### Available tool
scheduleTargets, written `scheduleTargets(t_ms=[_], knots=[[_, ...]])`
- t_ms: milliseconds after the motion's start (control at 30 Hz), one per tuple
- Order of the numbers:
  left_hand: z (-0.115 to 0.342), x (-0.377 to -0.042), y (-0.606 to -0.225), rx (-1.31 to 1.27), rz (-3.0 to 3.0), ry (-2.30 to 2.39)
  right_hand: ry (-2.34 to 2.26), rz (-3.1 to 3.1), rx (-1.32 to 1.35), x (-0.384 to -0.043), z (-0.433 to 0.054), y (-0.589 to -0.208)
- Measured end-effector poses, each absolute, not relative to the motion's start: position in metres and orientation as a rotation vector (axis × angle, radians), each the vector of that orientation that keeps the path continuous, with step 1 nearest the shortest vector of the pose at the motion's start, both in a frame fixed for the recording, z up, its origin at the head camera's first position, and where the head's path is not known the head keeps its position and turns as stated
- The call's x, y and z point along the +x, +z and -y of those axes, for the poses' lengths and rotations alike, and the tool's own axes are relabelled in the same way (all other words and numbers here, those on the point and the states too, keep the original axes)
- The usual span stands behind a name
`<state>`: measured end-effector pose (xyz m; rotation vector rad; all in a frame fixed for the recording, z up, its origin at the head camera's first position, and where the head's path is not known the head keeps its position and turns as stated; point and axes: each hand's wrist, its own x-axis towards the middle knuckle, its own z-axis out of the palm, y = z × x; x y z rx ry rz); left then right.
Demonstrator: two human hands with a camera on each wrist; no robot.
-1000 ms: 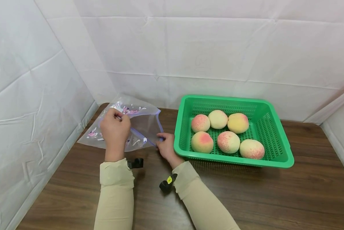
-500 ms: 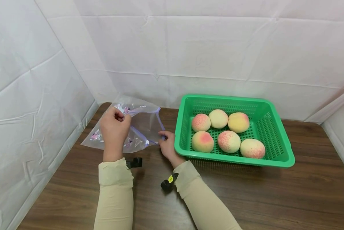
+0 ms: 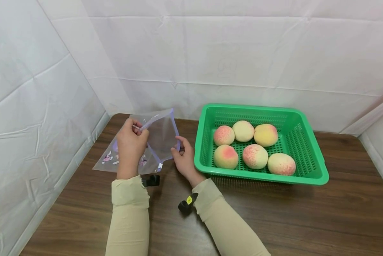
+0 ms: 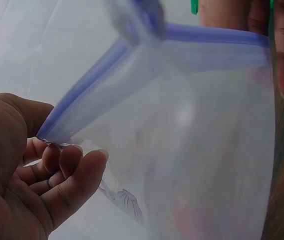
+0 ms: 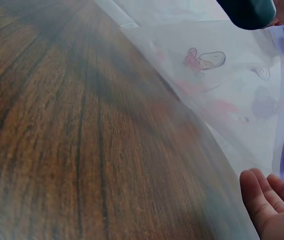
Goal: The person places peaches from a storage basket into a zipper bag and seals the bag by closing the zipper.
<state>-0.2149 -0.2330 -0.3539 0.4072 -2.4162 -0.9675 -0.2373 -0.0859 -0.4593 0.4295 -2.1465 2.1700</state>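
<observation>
A clear zip bag (image 3: 137,163) with purple zip edges, a white slider and pink cartoon prints lies at the left of the table, its mouth spread wide. My left hand (image 3: 131,145) pinches one side of the mouth; in the left wrist view the thumb and fingers (image 4: 77,185) close on the purple strip. Across the mouth, my right hand (image 3: 185,160) holds the opposite purple edge between thumb and fingers. In the right wrist view its fingers (image 5: 266,197) are under that strip, the thumb inside the opening. My left hand hides part of the bag.
Right of my hands stands a green plastic basket (image 3: 319,170), close to the right hand. It holds several peaches (image 3: 255,156). Beneath is a brown wooden table (image 3: 274,217). White sheeting (image 3: 230,49) hangs at the back and both sides.
The bag's mouth has been pulled wider and its zip edge has turned more upright. My right hand has shifted upward along the edge; the left hand moved slightly right.
</observation>
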Motion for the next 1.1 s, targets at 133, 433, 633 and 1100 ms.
scheduleTargets(t_ms=[133,433,633,1100], knots=[[0.233,-0.215,-0.354,0.424,2.419,-0.992,2.117,2.153,0.414,-0.234,0.086,-0.459],[0.233,-0.215,-0.351,0.431,2.417,-1.037,1.966,2.186,0.487,-0.222,0.080,-0.462],[0.234,-0.216,-0.351,0.430,2.387,-1.065,1.946,2.276,0.558,-0.210,0.071,-0.457],[0.234,-0.213,-0.348,0.491,2.417,-1.087,1.669,2.509,0.643,-0.187,0.066,-0.442]])
